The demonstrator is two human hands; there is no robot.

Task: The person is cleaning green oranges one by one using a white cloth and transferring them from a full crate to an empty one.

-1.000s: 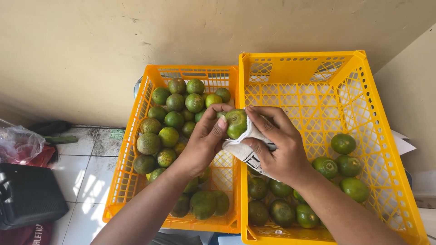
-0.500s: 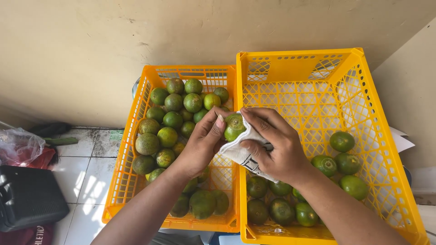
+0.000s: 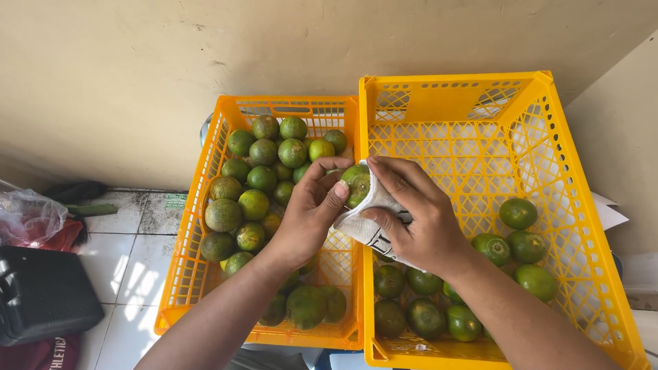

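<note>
over the near rims where two yellow crates meet, the right hand cups a white cloth, fingers curled shut around it. just left, the left hand pinches a green citrus fruit against the cloth, thumb on its near side. both hands touch the fruit; farther off, the left crate holds piled fruit, the right crate fewer.

Two crates stand side by side against the wall: the left crate holds many fruits; the right crate holds fewer, at its lower part. A bag lies at far left.
</note>
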